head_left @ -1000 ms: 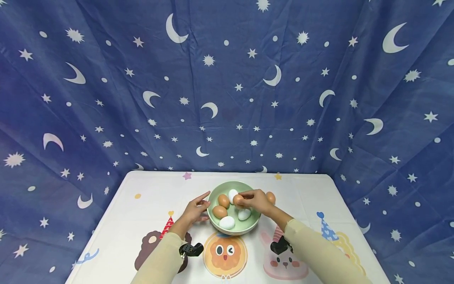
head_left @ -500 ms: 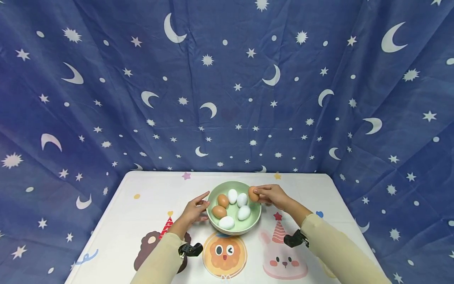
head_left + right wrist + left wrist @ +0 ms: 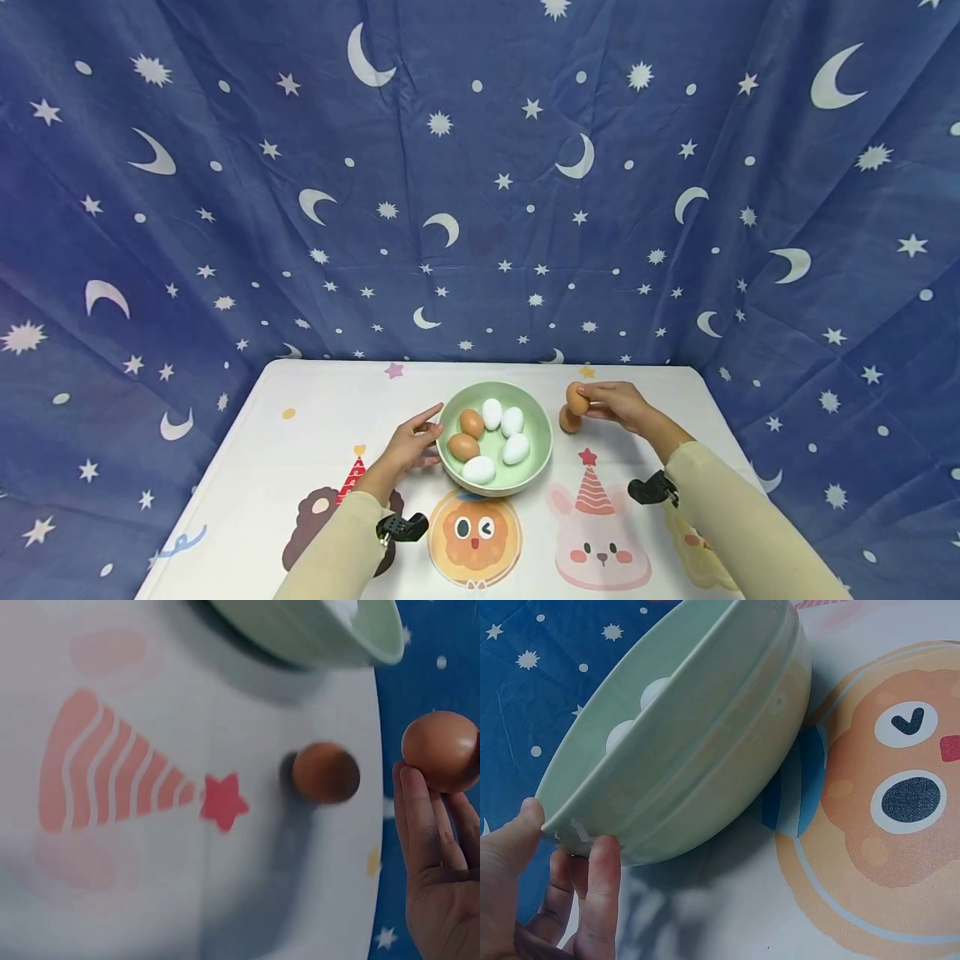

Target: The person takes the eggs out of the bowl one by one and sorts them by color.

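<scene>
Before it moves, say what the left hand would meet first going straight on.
The left hand would first meet the green bowl; its fingers look right at the rim, though exact contact is unclear.

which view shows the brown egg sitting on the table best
The right wrist view: the brown egg appears large and unobstructed there, if slightly blurred. The head view shows it small, partly covered by the held egg; the left wrist view doesn't show it.

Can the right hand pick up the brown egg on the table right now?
Probably not: the right hand holds another egg, so it looks full. The lower egg sits nearby, uncovered in the right wrist view, so that hand could likely take it if free.
</scene>
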{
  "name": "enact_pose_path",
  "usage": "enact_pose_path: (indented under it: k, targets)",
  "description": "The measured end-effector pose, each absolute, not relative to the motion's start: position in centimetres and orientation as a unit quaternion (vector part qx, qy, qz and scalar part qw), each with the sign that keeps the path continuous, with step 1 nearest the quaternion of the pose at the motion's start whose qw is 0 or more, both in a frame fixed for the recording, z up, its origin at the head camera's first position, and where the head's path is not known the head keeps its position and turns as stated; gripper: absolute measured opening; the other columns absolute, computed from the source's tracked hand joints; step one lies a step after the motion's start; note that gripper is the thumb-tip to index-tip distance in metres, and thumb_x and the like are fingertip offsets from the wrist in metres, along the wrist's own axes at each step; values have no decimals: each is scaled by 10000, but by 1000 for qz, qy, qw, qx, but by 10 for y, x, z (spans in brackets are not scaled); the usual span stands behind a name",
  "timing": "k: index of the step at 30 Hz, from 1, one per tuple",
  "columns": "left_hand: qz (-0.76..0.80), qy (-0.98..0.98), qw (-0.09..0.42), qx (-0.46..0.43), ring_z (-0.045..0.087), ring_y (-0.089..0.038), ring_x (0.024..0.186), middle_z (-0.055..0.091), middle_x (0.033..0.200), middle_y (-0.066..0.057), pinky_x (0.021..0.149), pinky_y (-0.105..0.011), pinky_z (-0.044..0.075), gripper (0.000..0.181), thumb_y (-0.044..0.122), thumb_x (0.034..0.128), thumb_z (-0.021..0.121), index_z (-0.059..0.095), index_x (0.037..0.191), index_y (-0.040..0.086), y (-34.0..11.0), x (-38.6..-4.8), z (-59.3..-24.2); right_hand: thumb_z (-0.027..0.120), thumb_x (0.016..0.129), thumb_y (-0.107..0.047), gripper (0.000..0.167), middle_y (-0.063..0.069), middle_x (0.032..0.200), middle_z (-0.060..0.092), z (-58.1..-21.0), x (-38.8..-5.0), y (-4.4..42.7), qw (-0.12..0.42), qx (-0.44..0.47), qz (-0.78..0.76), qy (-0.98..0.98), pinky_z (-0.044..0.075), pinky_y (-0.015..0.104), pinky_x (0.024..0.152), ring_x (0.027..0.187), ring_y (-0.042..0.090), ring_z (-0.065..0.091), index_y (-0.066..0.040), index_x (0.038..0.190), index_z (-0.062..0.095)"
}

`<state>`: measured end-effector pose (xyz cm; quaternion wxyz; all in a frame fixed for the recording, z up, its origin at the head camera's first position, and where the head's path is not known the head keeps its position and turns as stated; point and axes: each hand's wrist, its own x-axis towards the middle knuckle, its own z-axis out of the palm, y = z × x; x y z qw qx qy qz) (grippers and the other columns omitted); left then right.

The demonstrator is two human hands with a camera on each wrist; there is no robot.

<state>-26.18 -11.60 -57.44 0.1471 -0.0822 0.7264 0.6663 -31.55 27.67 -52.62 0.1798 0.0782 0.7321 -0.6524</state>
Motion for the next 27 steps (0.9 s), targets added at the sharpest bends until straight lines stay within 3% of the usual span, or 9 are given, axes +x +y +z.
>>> enact_pose_path:
  k: [6,18,27]
  targets:
    - [670,723,146,-84,662,-194,961,524,1123,-99,693,-345,656,477,170,991,602,504,1453,232,-116,-264,-578,654,962,-209,565,37,934,698,-540,-316,297,179,105,-621,755,630,212,724,766,88,697,155,1356,477]
    - [675,719,141,-85,655,-192,945,517,1121,-104,688,-358,657,474,161,990,604,508,1450,220,-116,-264,-579,721,912,-301,638,74,1037,709,-568,-316,317,171,168,-585,775,631,234,746,779,85,677,106,1356,514]
    - [674,720,145,-78,662,-211,961,519,1136,-109,670,-342,656,476,175,991,604,503,1454,225,-117,-263,-577,709,919,-256,613,21,910,696,-577,-314,316,176,172,-597,764,636,247,742,739,86,681,140,1341,506]
